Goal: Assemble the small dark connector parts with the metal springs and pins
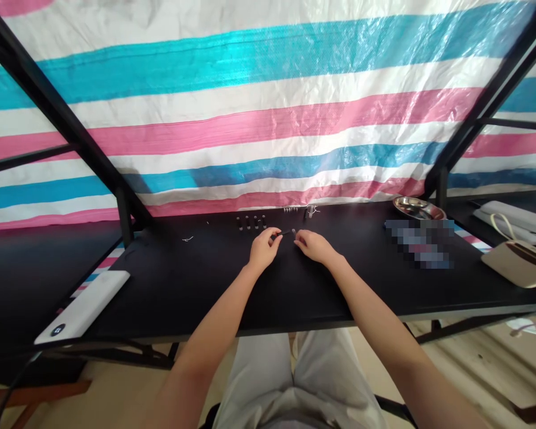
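Observation:
My left hand [263, 247] is closed in a pinch above the black table [196, 298], gripping a thin dark stick-like piece [285, 233] that points to the right. Close beside it, the fingers of my right hand [313, 245] pinch a small greyish piece [293, 232]; its kind is too small to tell. Just beyond my left hand stand several small dark cylinders [248, 223] with clear ends, set in a row. Behind the hands lies a row of tiny silvery pieces [290, 209], and to their right a small clear bundle [311, 211] with white strands.
A shiny metal dish [418, 208] and a blurred-out packet [420, 243] lie to the right. Farther right is a beige bag [520, 262]. A long white box [84, 307] rests at the left edge, white scraps [187, 239] nearer. Striped sheeting [268, 107] hangs behind.

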`<state>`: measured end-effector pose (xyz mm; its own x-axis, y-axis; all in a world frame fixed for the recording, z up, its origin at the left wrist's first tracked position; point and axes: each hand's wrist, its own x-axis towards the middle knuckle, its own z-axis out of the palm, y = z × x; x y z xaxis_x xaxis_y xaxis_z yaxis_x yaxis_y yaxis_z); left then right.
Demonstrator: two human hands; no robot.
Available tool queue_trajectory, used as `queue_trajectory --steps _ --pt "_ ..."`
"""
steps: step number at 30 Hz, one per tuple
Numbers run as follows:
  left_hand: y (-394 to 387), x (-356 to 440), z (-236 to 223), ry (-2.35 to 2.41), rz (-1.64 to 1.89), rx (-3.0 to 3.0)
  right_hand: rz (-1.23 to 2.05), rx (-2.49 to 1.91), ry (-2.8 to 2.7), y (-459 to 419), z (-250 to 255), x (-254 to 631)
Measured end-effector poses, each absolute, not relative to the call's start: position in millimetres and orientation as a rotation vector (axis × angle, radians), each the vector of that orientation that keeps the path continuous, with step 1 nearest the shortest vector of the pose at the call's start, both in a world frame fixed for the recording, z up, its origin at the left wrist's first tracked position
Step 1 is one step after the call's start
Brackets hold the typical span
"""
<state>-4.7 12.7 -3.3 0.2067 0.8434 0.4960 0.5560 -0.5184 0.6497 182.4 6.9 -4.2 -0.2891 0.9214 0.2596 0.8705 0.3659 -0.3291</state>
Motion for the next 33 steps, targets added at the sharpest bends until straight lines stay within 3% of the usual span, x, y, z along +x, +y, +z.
queue_trajectory --steps 21,33 --pt "6.3 0.3 4.1 1.241 1.163 1.99 -0.1 -1.53 -2.445 -2.3 6.5 174.8" --pt "7.6 0.8 -0.8 1.306 1.09 1.985 -0.056 -1.53 -2.484 -2.8 5.4 171.8"
